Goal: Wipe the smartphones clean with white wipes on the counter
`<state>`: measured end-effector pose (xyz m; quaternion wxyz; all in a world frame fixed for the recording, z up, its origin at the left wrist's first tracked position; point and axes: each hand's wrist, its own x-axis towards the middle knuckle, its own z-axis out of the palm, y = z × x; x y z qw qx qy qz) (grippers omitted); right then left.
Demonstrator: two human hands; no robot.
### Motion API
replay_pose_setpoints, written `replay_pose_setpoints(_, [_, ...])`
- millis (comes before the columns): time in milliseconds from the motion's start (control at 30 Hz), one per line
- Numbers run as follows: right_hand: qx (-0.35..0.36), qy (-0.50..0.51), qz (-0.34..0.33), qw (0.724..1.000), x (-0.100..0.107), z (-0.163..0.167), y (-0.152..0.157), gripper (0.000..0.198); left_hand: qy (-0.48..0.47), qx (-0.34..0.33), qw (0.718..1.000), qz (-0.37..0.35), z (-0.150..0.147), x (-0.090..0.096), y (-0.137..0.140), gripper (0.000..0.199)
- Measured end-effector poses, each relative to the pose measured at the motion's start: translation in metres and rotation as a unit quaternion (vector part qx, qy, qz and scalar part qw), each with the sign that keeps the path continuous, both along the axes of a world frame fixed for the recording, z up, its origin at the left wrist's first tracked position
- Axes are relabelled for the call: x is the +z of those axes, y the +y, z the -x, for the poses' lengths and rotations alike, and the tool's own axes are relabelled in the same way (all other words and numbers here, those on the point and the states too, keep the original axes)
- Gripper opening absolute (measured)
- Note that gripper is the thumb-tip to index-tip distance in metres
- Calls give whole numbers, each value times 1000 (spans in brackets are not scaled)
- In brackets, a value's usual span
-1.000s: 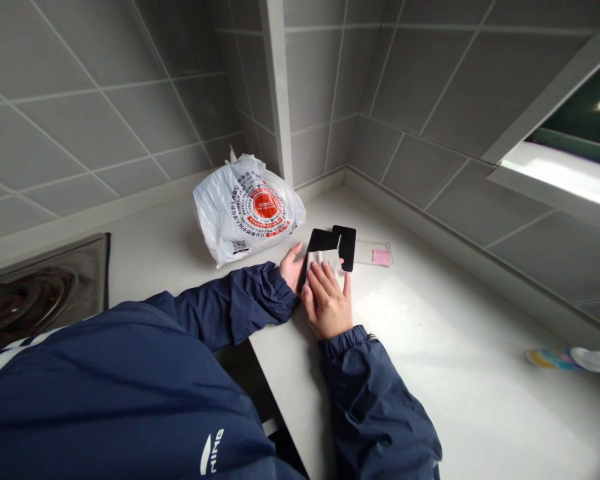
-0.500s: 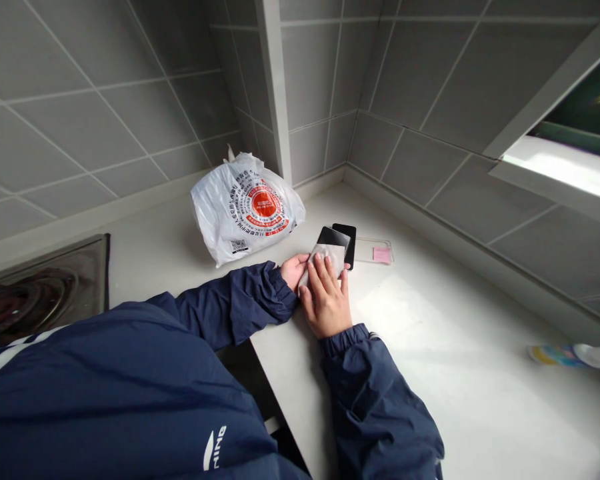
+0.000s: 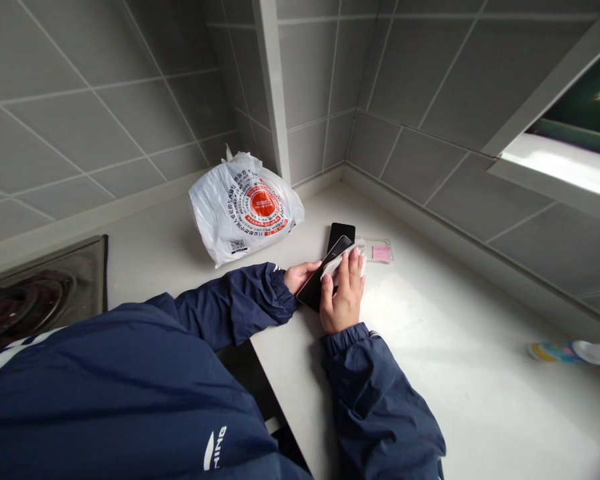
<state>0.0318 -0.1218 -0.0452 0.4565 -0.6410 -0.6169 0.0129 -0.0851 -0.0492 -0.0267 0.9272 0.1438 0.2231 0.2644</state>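
My left hand (image 3: 301, 275) grips a dark phone (image 3: 311, 289) by its left side, tilted above the counter. A pale cloth or tissue (image 3: 334, 265) lies across the phone's upper right part, and my right hand (image 3: 344, 293) presses it there with the fingers laid over it. Just behind rests a second black phone (image 3: 342, 231), partly covered by the held one. To the right of that is a clear phone case (image 3: 375, 240) with a pink slip of paper (image 3: 381, 253) in it.
A white plastic bag (image 3: 220, 220) with red and black print stands on the counter (image 3: 430, 373) against the back wall. At the left is a gas hob (image 3: 40, 293). A bottle (image 3: 560, 352) lies at the far right, below a window ledge (image 3: 555, 163).
My right hand has slid the cloth to the right, uncovering the phone's lower left part. The held phone has turned to a more slanted angle.
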Motion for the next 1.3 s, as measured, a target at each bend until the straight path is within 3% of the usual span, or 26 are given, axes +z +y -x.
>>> replay_pose_setpoints(133, [18,26,-29,999,-3,-3,1,64,-9,-20,1000,5,0,1,1,53])
replay_pose_setpoints(300, [76,-52,2,996,1,0,-4,64,-16,-12,1000,-2,-3,3,0,54])
replay_pose_setpoints(500, [144,-83,-55,985,7,1,-7,60,-10,4,1000,-4,-3,4,-1,54])
replay_pose_setpoints(833, [122,22,-3,992,-4,-6,-4,63,-9,55,995,-87,-13,5,-5,45])
replay_pose_setpoints(933, [109,12,6,994,-5,-6,-3,63,2,46,995,-88,-13,9,-7,44])
replay_pose_setpoints(1167, [133,-69,17,989,0,0,-6,55,14,9,998,-58,-7,5,-1,65])
replay_pose_setpoints(1300, [65,-46,30,996,-2,-1,-4,57,3,-7,997,-78,-6,-1,-2,59])
